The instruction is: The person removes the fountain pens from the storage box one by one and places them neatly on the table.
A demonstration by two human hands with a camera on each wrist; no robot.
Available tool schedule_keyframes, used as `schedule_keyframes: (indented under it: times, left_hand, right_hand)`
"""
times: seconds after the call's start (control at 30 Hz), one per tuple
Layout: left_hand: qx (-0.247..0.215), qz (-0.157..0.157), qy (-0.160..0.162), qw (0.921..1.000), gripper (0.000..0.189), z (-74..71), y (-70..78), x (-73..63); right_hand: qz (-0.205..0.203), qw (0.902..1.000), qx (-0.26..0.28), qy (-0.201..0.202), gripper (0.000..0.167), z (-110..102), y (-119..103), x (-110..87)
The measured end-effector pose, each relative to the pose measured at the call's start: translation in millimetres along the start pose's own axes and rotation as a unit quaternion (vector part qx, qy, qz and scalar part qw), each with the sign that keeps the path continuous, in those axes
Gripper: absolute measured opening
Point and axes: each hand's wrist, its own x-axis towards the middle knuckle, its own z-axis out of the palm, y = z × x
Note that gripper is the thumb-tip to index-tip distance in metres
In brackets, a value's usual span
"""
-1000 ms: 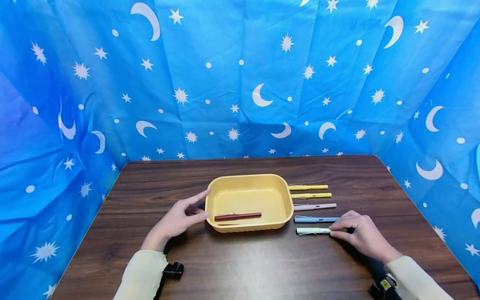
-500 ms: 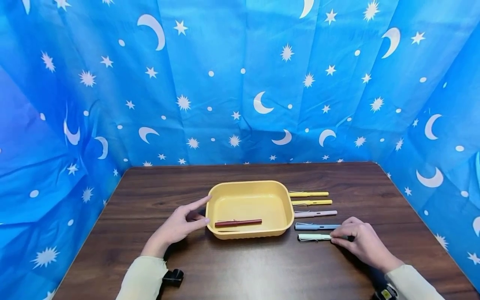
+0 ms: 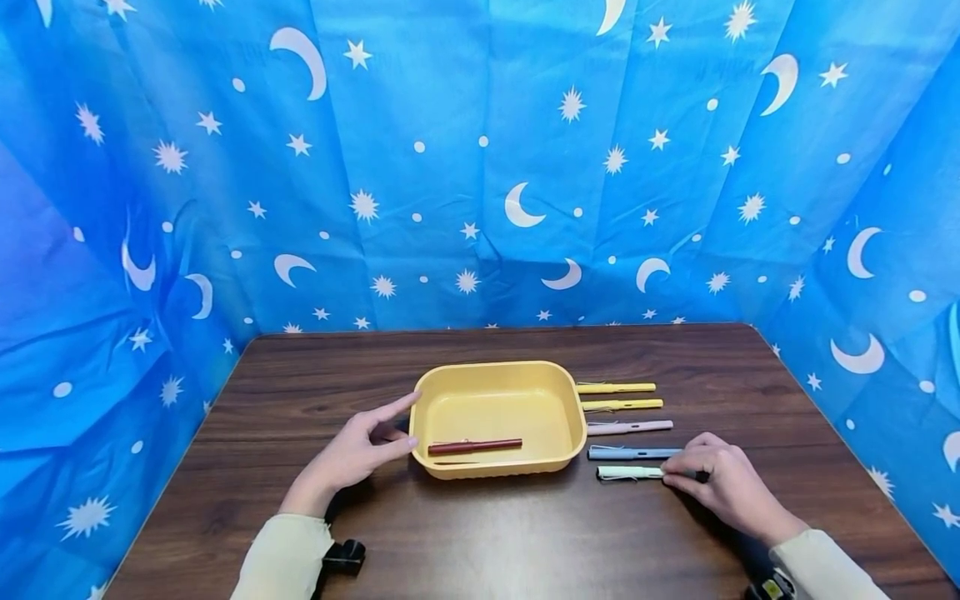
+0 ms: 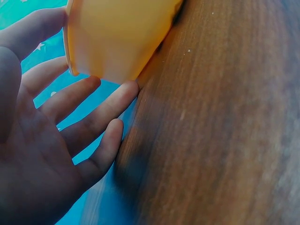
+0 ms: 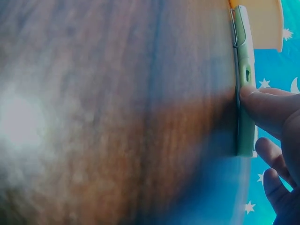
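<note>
A yellow tray (image 3: 498,472) stands mid-table with a dark red pen (image 3: 480,447) lying inside near its front wall. At the tray's left end, my left hand (image 3: 348,454) touches the rim with extended thumb and index finger; the other fingers (image 4: 110,103) spread below the rim in the left wrist view. To the right of the tray, my right hand (image 3: 723,483) pinches the right end of a pale green pen (image 3: 630,472), which lies on the table. The green pen's clip and cap (image 5: 243,33) show in the right wrist view. Just behind it lies a blue pen (image 3: 630,453), its right end hidden by my fingers.
Behind the blue pen, a pale pink pen (image 3: 633,427) and two yellow pens, one nearer (image 3: 626,405) and one farther (image 3: 618,387), lie roughly parallel, pointing at the tray's right wall. A blue star-and-moon curtain (image 3: 450,208) surrounds the dark wooden table (image 3: 480,542).
The pale green pen has shifted slightly right and a little closer to the blue pen, with my right hand pinching it. The head view has tilted up slightly. My left hand stays at the tray.
</note>
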Motion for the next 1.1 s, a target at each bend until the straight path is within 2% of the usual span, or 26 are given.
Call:
schedule_keyframes:
  times: [0.43,0.87,1.1]
  left_hand:
    - [0.008,-0.01,-0.001,0.9999,0.067,-0.5,1.3,-0.3]
    - [0.001,-0.007,-0.003,1.0,0.066,-1.1,0.4,-0.2]
    - [0.012,-0.005,-0.003,0.9999,0.067,-1.3,0.4,0.1]
  right_hand:
    - [-0.029,0.9996,-0.003,-0.003,0.035,0.3,-0.1,0.9]
    - [-0.027,0.9995,-0.015,-0.012,0.038,0.0,1.3,0.6]
    - [-0.019,0.9996,-0.011,-0.02,0.037,-0.8,-0.6,0.2]
